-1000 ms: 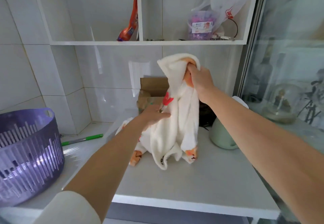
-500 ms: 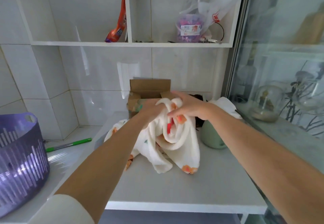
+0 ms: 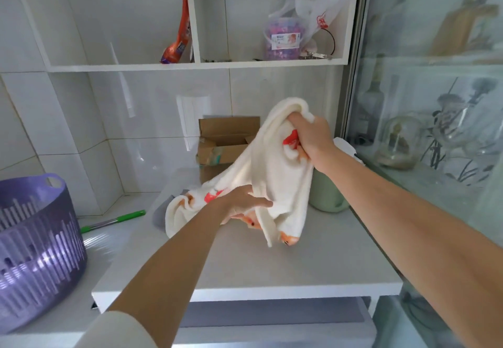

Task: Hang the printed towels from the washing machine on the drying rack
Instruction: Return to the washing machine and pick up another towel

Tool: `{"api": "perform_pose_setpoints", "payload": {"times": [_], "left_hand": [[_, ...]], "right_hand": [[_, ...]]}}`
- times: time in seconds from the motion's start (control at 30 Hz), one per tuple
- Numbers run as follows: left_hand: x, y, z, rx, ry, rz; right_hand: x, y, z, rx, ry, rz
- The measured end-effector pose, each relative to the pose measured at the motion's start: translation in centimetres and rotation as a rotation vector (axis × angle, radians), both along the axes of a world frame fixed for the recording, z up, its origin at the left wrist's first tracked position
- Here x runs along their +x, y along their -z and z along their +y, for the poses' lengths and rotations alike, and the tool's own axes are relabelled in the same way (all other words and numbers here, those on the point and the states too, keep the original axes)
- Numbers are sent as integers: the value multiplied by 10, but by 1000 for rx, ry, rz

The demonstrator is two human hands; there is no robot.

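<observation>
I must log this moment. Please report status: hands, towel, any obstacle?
Right hand shut on towel, lifted. Left hand gripping lower part. Towel partly resting on counter. Green mug and cardboard box close behind.

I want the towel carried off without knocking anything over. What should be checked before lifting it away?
1. Right hand clenched on the printed towel at its top: ok.
2. Left hand gripping lower folds: cannot tell, fingers look loose.
3. Towel clear of the white countertop: not ok, the left part lies on it.
4. Green mug free of the cloth: not ok, towel hangs right in front of it.
5. Drying rack in sight: not ok, none in view.
</observation>
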State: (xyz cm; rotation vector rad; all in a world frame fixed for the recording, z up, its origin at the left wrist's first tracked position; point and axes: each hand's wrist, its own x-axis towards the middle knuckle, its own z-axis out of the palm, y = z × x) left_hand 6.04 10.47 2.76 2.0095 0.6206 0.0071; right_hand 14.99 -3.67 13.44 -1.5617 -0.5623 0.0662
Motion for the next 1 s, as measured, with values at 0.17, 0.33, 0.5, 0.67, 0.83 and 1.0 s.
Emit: {"api": "perform_pose_setpoints", "payload": {"times": [0.17, 0.33, 0.5, 0.67, 0.83, 1.0], "left_hand": [[-14, -15, -30, -90, -83, -237], [-57, -38, -67, 2, -278, -437], [-129, -27, -108, 29, -388, -366], [-228, -6, -156, 207, -403, -241], [-335, 3, -181, 302, -669, -204], [-443, -17, -212, 356, -831, -186]], "right_hand": [[-31, -7, -22, 21, -29, -1], [-64, -5, -64, -62, -61, -37], [-107, 32, -97, -204, -132, -9], [-180, 70, -122, -320, -340, -19], [-279, 69, -130, -385, -576, -101], [-389, 45, -142, -369, -861, -135]]}}
